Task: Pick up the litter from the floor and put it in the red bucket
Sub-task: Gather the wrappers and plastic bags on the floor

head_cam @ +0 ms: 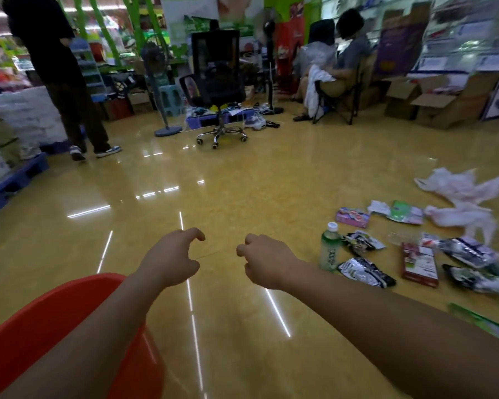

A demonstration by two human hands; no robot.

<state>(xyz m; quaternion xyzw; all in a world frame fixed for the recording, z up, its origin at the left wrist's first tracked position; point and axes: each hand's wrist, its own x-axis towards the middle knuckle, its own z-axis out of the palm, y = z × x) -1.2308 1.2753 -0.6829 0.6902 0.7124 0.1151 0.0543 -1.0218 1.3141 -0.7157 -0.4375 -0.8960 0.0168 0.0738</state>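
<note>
The red bucket (41,326) sits at the bottom left, partly hidden by my left forearm. My left hand (172,259) hangs over the floor with curled fingers apart, holding nothing. My right hand (264,260) is beside it, loosely curled, also with nothing in it. Litter lies on the floor to the right: a green bottle (330,247) standing upright, a silver-black wrapper (365,272), another dark wrapper (360,241), a red box (419,264), a pink packet (352,217), a green-white pouch (406,213) and crumpled white plastic bags (461,187).
A black office chair (218,90) stands mid-floor at the back, a standing fan (163,110) left of it. One person stands at the left (58,67), another sits at the back right (337,70). Cardboard boxes (432,102) line the right wall. A blue pallet (15,180) is at the left.
</note>
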